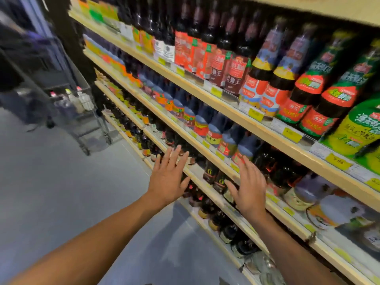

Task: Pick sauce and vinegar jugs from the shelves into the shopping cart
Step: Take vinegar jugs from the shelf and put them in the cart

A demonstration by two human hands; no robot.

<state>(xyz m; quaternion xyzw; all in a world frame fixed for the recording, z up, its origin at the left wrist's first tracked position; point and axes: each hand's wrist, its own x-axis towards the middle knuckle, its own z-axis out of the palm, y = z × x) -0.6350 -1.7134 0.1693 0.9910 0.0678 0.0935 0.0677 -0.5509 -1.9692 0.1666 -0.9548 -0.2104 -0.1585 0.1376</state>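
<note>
Left hand point(168, 177) and right hand point(249, 188), fingers spread, empty, by the shelves point(230, 109) of dark jugs point(218, 128); cart point(98, 124) left of the shelves holds a few bottles point(80, 99).

Dark jugs point(214, 128) upright along shelves point(271, 124), shopping cart point(95, 120) far left

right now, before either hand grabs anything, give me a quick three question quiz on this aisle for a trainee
1. True or false: the left hand grips a jug.
2. Where does the shopping cart stand? A) directly under the hands B) farther down the aisle, left of the shelves C) out of view
3. Short answer: what shows the cart is not empty?
Key: 1 false, the left hand and right hand are both open and hold nothing. 2 B. 3 capped bottles stand inside it.
</note>
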